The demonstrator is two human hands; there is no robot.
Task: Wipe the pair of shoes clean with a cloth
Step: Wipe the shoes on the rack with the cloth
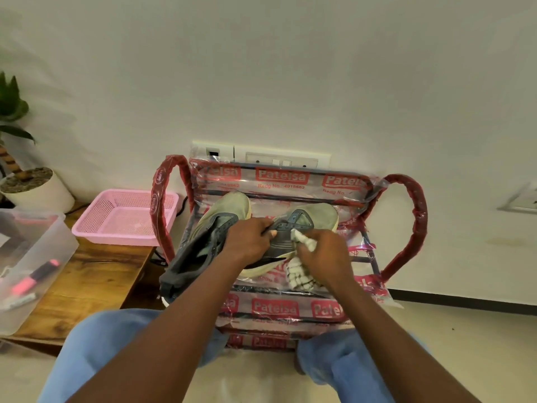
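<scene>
Plastic-wrapped metal rack with red print (279, 177) holds 2 grey-green sneakers. Left hand (250, 238) grips the right-side sneaker (311, 219) at its dark collar. Right hand (322, 251) clutches a white textured cloth (302, 276), pressing it on that sneaker's side. The left-side sneaker (209, 228) lies just beside, its heel overhanging the rack.

Glossy plastic-wrapped rack (279, 177), wood tabletop (96, 274)

Shoe (308, 223): rear part hidden beneath left hand (247, 242) and right hand (325, 251). Cloth (300, 276): middle covered by right hand. Clear box (29, 257), far left of left hand: cropped by frame edge.
</scene>
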